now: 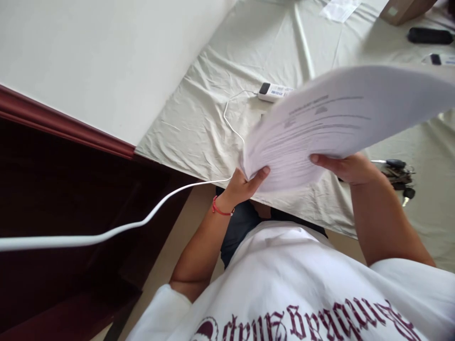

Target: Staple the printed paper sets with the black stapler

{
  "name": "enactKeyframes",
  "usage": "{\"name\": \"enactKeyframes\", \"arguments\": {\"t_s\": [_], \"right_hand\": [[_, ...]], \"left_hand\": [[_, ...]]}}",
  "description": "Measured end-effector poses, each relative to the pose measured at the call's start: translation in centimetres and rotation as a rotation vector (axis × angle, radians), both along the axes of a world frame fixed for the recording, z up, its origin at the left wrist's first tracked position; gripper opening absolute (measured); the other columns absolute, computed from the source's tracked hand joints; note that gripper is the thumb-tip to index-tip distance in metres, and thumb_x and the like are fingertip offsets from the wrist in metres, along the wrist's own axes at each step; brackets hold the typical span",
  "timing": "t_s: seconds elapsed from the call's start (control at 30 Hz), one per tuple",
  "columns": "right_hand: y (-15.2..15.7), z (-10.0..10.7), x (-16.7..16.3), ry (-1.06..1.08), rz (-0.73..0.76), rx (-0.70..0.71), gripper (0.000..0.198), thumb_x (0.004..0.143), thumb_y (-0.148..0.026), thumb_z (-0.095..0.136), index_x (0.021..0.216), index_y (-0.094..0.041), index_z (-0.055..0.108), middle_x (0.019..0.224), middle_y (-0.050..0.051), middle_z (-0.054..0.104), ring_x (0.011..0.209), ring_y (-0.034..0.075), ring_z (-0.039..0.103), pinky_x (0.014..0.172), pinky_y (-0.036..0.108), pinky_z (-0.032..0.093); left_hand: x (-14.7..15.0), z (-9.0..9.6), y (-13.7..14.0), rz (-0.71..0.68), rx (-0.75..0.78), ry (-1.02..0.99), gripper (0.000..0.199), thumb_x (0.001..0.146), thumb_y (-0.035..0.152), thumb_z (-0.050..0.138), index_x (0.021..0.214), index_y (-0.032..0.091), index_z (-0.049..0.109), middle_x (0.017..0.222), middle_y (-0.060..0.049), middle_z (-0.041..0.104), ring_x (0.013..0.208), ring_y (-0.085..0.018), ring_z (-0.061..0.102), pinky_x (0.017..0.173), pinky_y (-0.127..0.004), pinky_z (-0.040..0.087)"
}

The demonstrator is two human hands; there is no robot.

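A printed sheaf of paper [341, 113] is held up over the table, its far end curling to the right and its print blurred. My left hand [245, 184], with a red string bracelet at the wrist, grips the left edge of the paper, thumb on top. On the near edge, my right hand [350, 168] holds the paper with its thumb on the printed side; its other fingers are hidden beneath. Whether it is one sheet or more I cannot tell. Just right of my right hand lies a bunch of keys [403, 177].
A pale, wrinkled cloth [199, 118] covers the table. A white device [273, 91] with a thin cable lies behind the paper. A white cable [142, 222] crosses at left. Far right are a black case [430, 36], another white device [444, 59] and a brown box [405, 10].
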State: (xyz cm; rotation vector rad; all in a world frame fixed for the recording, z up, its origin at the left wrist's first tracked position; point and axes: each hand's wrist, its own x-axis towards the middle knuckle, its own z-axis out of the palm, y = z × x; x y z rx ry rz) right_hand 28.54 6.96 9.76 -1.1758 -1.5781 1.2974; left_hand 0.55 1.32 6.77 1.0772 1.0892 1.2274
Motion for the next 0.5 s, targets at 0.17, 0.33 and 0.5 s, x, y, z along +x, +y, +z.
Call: {"name": "enactKeyframes", "arguments": {"t_s": [0.17,0.33,0.5], "right_hand": [[-2.3,-1.5,0.5,0.083,-0.010,-0.354,0.043,0.072,-0.049,0.092,0.111,-0.036,0.081,0.122,-0.001,0.079,0.120,0.035,0.072,0.101,0.049,0.062],[-3.8,-4.2,0.9,0.069,0.046,-0.598,0.045,0.072,-0.051,0.091,0.110,-0.029,0.083,0.114,0.003,0.082,0.107,0.035,0.077,0.095,0.048,0.064],[-4.6,-6.2,0.8,0.062,0.037,-0.644,0.048,0.074,-0.053,0.090,0.113,-0.026,0.082,0.115,0.005,0.081,0.109,0.033,0.077,0.096,0.045,0.063]], "left_hand": [[0.5,-2.4,-2.3,-0.080,-0.225,-0.284,0.059,0.078,0.052,0.086,0.128,0.023,0.073,0.128,-0.011,0.076,0.137,-0.033,0.062,0.121,-0.051,0.046],[1.7,-4.7,-2.8,0.107,-0.267,-0.421,0.053,0.084,0.056,0.080,0.121,0.019,0.076,0.132,-0.013,0.075,0.135,-0.033,0.064,0.119,-0.047,0.048],[2.4,-4.4,-2.0,0.191,-0.251,-0.429,0.052,0.085,0.057,0.079,0.121,0.019,0.075,0.132,-0.011,0.076,0.139,-0.031,0.061,0.120,-0.044,0.047]]}}
